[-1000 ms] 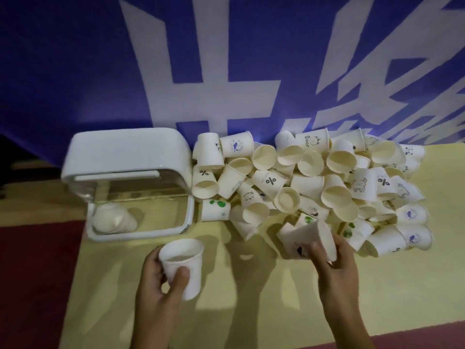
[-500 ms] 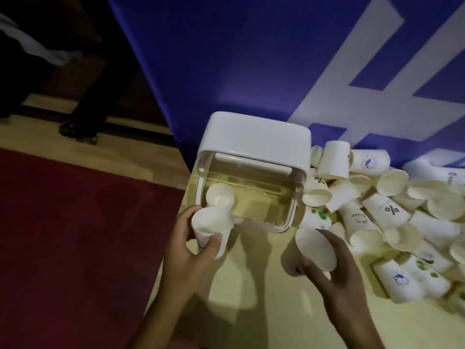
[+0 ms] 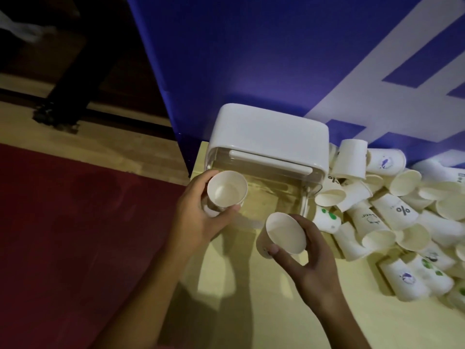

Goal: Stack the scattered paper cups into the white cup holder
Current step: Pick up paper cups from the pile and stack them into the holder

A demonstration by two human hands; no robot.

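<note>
Worktop (image 3: 251, 311) carrying white cup holder (image 3: 270, 137) against blue banner (image 3: 251, 46), loose cups (image 3: 392, 217) piling at its right. Left hand (image 3: 198, 217), grip pinching one cup (image 3: 227, 188) at holder's clear front. Right hand (image 3: 312, 263), grip pinching another cup (image 3: 283, 234) just before it.

Two hands, one paper cup in each — one white cup holder (image 3: 270, 137) — twenty-odd scattered cups (image 3: 392, 217).

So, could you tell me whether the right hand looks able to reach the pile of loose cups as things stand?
Probably not yet: the right hand already grips a cup. The pile lies just beside it, nothing between.
</note>
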